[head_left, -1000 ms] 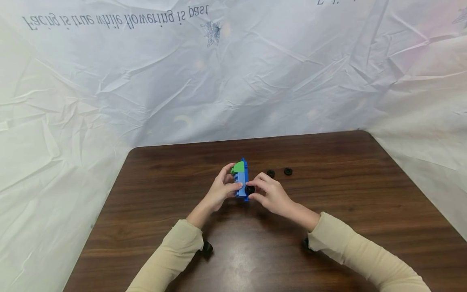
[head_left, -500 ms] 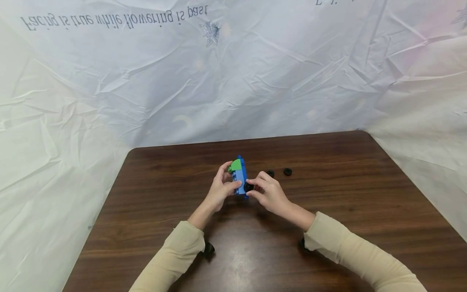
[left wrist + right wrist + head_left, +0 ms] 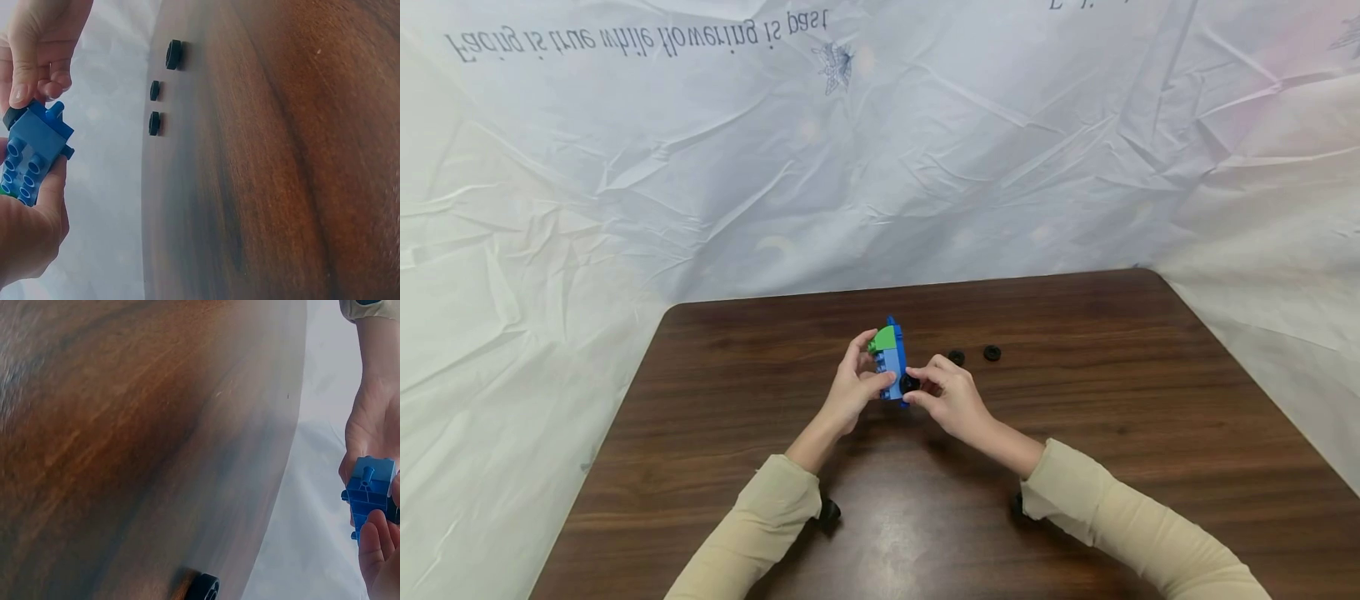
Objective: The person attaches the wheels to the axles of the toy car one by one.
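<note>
My left hand (image 3: 850,392) grips a small toy car of building bricks (image 3: 891,364), held upright above the table. Its base is dark blue, with light blue studded bricks and a green curved brick at the far end. My right hand (image 3: 958,404) pinches a black wheel (image 3: 909,383) between thumb and fingers, against the near end of the blue base. The left wrist view shows this wheel (image 3: 15,116) beside the car's blue end, near a round axle peg (image 3: 55,110). From the right wrist, the base's underside (image 3: 367,499) is visible, partly hidden by fingers.
Two black wheels lie past my right hand, a nearer wheel (image 3: 956,357) and a farther wheel (image 3: 992,352). Three loose wheels appear in the left wrist view, the largest wheel (image 3: 174,55) at the top. A brown wooden table (image 3: 737,358) backs onto a pale printed sheet (image 3: 880,183).
Both hands, the toy car and the pinched wheel have shifted slightly left and away from me. The wheel stays pinched at the car's near end. The loose wheels have not moved.
</note>
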